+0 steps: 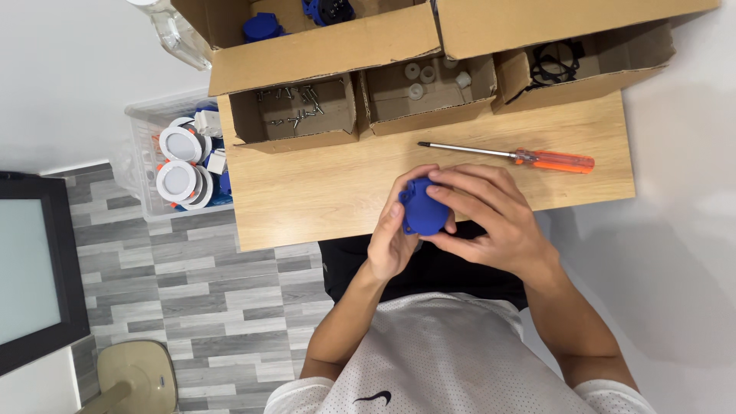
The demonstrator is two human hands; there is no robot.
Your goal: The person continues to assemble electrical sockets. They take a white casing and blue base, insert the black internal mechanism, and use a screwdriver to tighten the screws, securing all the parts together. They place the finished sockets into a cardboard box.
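Observation:
Both my hands hold a small blue plastic part [424, 211] over the near edge of the wooden table [322, 192]. My left hand [392, 238] cups it from the left side, fingers curled behind it. My right hand [491, 218] wraps over it from the right, fingertips resting on its top. Much of the blue part is hidden by my fingers.
An orange-handled screwdriver [529, 158] lies on the table just beyond my hands. Behind it stand open cardboard boxes: one with screws [295, 111], one with small white parts [425, 80], one with black rings [556, 63]. A clear bin of round white lamps [180, 161] sits left of the table.

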